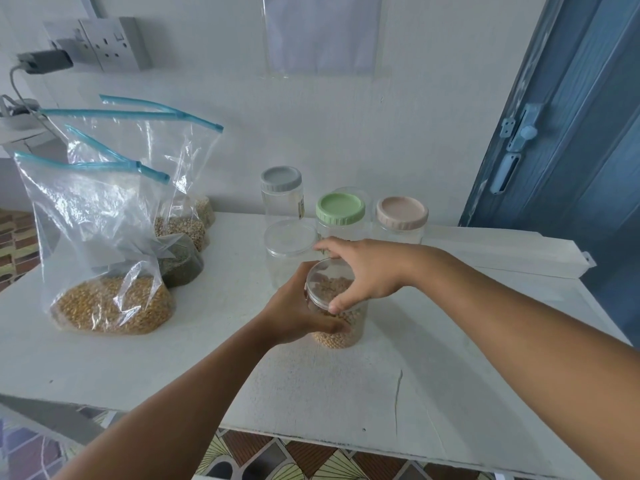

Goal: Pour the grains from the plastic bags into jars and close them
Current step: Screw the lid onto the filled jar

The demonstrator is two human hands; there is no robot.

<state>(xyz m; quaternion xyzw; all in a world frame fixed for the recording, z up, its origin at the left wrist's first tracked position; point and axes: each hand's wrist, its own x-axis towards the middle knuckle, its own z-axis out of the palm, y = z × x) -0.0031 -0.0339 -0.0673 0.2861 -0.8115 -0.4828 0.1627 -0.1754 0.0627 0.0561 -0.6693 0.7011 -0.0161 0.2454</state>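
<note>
Clear lid (pixel 329 282) pinched by right hand (pixel 363 268) fingers atop filled jar (pixel 337 323), left hand (pixel 301 313) wrapped round its side on tabletop (pixel 138 362). One jar filled, lid likely being tightened. Left of fingers: three grain bags (pixel 104 271) unpoured. Just beyond fingers: clear-lidded empty jar (pixel 289 247), grey- (pixel 281 188), green- (pixel 340 209), pink-lidded jars (pixel 401 213), crowding the right hand.

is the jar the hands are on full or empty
Partly filled. Yellowish grains show through the clear jar under the clear lid that the right hand grips; the left hand holds its side and hides the grain level.
</note>
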